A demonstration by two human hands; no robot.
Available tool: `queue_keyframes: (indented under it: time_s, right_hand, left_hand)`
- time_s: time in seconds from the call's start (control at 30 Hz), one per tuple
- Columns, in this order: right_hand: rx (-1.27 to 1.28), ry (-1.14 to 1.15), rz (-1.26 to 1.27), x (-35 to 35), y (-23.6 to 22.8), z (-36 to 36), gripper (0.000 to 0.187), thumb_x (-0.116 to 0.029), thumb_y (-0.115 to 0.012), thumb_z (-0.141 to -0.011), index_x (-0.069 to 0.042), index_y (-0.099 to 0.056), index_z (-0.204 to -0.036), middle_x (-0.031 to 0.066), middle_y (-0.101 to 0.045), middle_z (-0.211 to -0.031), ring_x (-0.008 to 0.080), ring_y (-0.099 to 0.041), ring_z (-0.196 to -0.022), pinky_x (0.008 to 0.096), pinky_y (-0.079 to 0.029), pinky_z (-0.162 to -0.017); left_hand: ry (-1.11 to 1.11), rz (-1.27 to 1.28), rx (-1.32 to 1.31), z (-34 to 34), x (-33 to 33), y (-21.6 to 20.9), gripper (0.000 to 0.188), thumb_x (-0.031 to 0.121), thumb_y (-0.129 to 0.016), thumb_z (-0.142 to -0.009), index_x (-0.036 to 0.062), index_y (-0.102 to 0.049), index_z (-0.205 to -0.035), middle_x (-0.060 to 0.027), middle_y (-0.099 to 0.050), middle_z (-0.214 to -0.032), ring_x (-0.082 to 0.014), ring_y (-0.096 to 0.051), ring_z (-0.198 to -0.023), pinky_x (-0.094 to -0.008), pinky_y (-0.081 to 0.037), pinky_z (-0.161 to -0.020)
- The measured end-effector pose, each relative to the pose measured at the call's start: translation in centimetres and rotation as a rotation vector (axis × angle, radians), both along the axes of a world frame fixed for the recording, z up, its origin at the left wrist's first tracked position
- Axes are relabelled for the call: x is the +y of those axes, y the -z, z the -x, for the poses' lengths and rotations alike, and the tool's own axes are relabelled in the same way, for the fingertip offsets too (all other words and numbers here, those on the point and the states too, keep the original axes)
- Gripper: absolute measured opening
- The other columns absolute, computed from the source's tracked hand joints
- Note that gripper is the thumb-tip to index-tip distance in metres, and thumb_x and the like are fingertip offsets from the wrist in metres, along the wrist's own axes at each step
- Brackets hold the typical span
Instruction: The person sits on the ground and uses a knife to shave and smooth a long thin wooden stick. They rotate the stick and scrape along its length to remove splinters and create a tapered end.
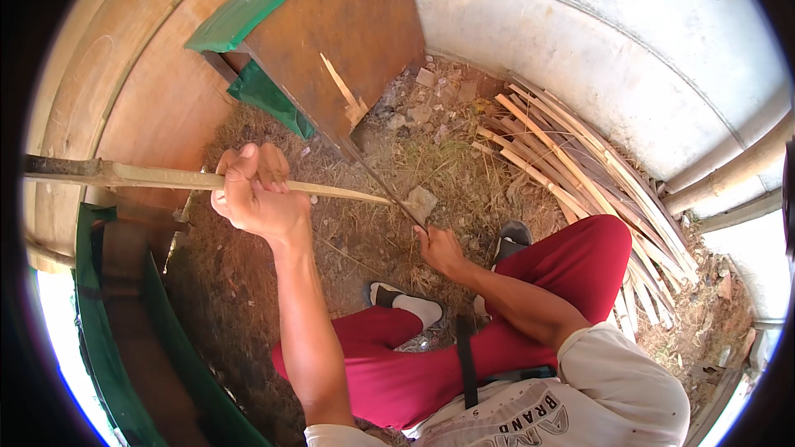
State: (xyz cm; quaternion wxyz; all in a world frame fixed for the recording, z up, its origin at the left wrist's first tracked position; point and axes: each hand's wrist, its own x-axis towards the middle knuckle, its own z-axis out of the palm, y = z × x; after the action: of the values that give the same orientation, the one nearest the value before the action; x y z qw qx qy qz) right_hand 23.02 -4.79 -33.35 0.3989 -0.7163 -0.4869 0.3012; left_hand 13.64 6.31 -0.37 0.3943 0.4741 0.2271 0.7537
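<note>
My left hand point(258, 190) is closed around a long wooden stick point(166, 176), raised in front of me and running out to the left edge. The stick is pale and tapered toward its right tip, and dark-barked at its left end. In my right hand point(439, 250) is a long, thin-bladed knife, its handle mostly hidden by the fingers. The dark knife blade point(383, 184) slants up and away to the left. The stick's thin tip meets or overlaps the blade just beyond my right hand; whether they touch, I cannot tell.
A brown wooden box point(339, 33) with a green cover stands ahead. Split wood strips point(571, 161) lie heaped at the right by a pale curved wall point(596, 33). A green-edged trough point(124, 314) is at lower left. Dry grass and stones point(421, 201) litter the ground around my feet.
</note>
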Motion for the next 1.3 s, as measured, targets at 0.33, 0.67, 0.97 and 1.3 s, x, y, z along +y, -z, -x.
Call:
queue_keyframes:
  time_s: [0.33, 0.67, 0.97, 1.3]
  right_hand:
    - [-0.013, -0.01, 0.455, -0.1, 7.6, -3.8, 0.061, -0.041, -0.047, -0.104, 0.007, -0.06, -0.068, 0.0244, -0.058, -0.061, 0.0394, -0.061, -0.058, 0.0511, -0.047, -0.057]
    - [0.054, 0.079, 0.046, -1.0, 1.2, -0.4, 0.06, -0.043, -0.047, -0.103, 0.008, -0.062, -0.075, 0.0295, -0.057, -0.064, 0.0457, -0.058, -0.06, 0.0529, -0.046, -0.059]
    - [0.001, -0.063, 0.501, -2.0, 6.5, -4.1, 0.055, -0.041, -0.048, -0.101, 0.009, -0.07, -0.091, 0.0301, -0.067, -0.08, 0.0466, -0.067, -0.078, 0.0538, -0.053, -0.073]
    - [-0.04, -0.095, 0.41, -3.5, 6.4, -4.1, 0.052, -0.039, -0.048, -0.103, 0.008, -0.066, -0.087, 0.0233, -0.061, -0.067, 0.0367, -0.061, -0.06, 0.051, -0.049, -0.062]
  left_hand:
    - [-0.221, 0.018, 0.014, -0.3, 0.2, -1.1, 0.037, 0.007, -0.057, -0.084, 0.0132, -0.033, -0.057, 0.0016, -0.029, -0.047, -0.009, -0.026, -0.039, -0.0284, -0.019, -0.042]
    - [-0.2, 0.19, 0.143, -1.1, 0.3, -3.2, 0.053, 0.037, -0.063, -0.098, 0.0106, -0.038, -0.059, -0.0006, -0.038, -0.051, -0.009, -0.034, -0.04, -0.0264, -0.026, -0.038]
    - [-0.225, 0.167, 0.06, -0.6, 0.1, -1.4, 0.056, 0.04, -0.067, -0.097, 0.0127, -0.034, -0.059, 0.0019, -0.034, -0.049, -0.0071, -0.029, -0.042, -0.0262, -0.02, -0.039]
    - [-0.338, 0.176, 0.097, -0.1, 0.2, -1.4, 0.052, 0.041, -0.065, -0.097, 0.0117, -0.038, -0.064, 0.0005, -0.035, -0.051, -0.0082, -0.03, -0.041, -0.0259, -0.022, -0.039]
